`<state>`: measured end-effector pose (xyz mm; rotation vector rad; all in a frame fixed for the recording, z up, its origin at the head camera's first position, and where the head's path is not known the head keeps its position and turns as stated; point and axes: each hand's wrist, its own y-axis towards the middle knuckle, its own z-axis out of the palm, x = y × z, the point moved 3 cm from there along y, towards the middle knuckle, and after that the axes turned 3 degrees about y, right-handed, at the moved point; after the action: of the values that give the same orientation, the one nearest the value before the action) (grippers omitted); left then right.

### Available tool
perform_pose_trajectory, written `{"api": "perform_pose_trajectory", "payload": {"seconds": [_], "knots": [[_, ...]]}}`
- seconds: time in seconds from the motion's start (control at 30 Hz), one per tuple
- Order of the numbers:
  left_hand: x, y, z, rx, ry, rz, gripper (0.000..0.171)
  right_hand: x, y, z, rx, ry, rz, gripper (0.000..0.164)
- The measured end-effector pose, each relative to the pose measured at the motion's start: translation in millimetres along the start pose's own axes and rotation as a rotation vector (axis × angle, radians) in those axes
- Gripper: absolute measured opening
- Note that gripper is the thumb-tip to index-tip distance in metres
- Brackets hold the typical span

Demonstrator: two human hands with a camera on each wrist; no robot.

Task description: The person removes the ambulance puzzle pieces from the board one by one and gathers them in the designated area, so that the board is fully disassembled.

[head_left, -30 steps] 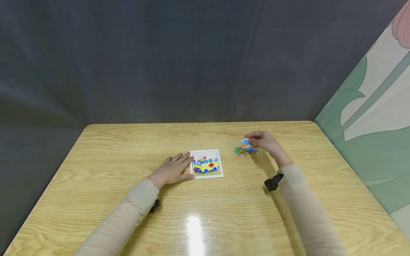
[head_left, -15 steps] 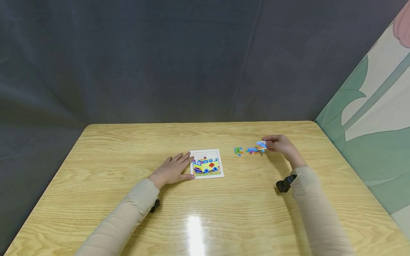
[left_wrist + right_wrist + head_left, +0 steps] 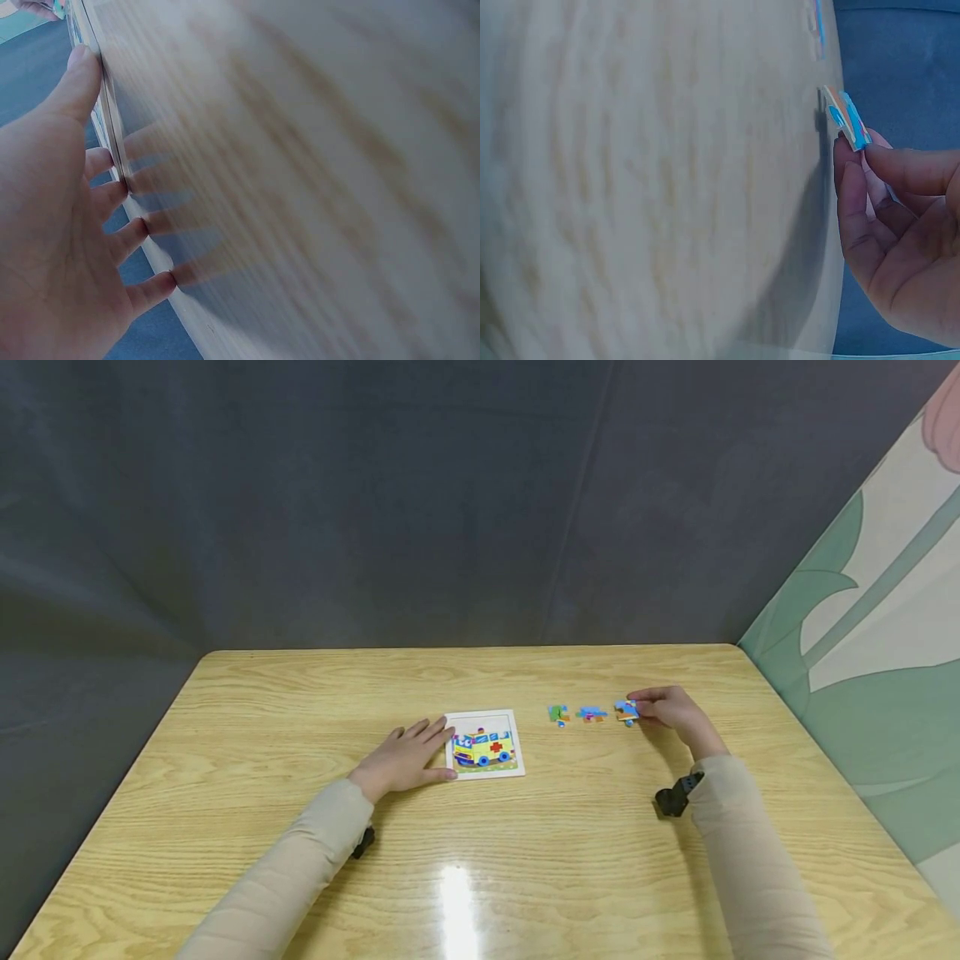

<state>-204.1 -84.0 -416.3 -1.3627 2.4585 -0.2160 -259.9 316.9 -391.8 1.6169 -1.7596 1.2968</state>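
My left hand (image 3: 405, 757) rests on the left edge of a white-framed puzzle board (image 3: 517, 760), fingers spread and straight. Its picture of a yellow ambulance (image 3: 482, 748) fills the lower part, with a pale bare area above. In the left wrist view, the fingertips (image 3: 163, 281) touch the tabletop beside the board's edge. My right hand (image 3: 672, 714) pinches a blue and orange puzzle piece (image 3: 626, 711) between thumb and fingers. The right wrist view shows that puzzle piece (image 3: 847, 120) tilted, close over the table. To its left lie a blue-orange puzzle piece (image 3: 592, 714) and a green one (image 3: 558, 714).
The light wooden table (image 3: 525, 860) runs back to a dark cloth (image 3: 450, 527). On the right, a cloth with a printed plant pattern (image 3: 885, 677) borders the table. Both wrists carry small black cameras, such as the right one (image 3: 675, 795).
My right hand has moved right and lowered, carrying the puzzle piece away from over the other two pieces to a spot right of them. My left hand and the board have stayed put.
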Motion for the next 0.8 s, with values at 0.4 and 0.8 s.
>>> {"api": "perform_pose_trajectory", "payload": {"seconds": [0.4,0.8], "knots": [[-0.9,-1.0,-1.2,-0.003,-0.01,0.0,0.076,-7.6,3.4,-2.0,0.002,0.01,0.011,0.045],[0.0,0.2,0.1,-0.008,-0.01,0.004,0.077,-7.9,8.2,-2.3,-0.008,0.024,-0.002,0.041]]}}
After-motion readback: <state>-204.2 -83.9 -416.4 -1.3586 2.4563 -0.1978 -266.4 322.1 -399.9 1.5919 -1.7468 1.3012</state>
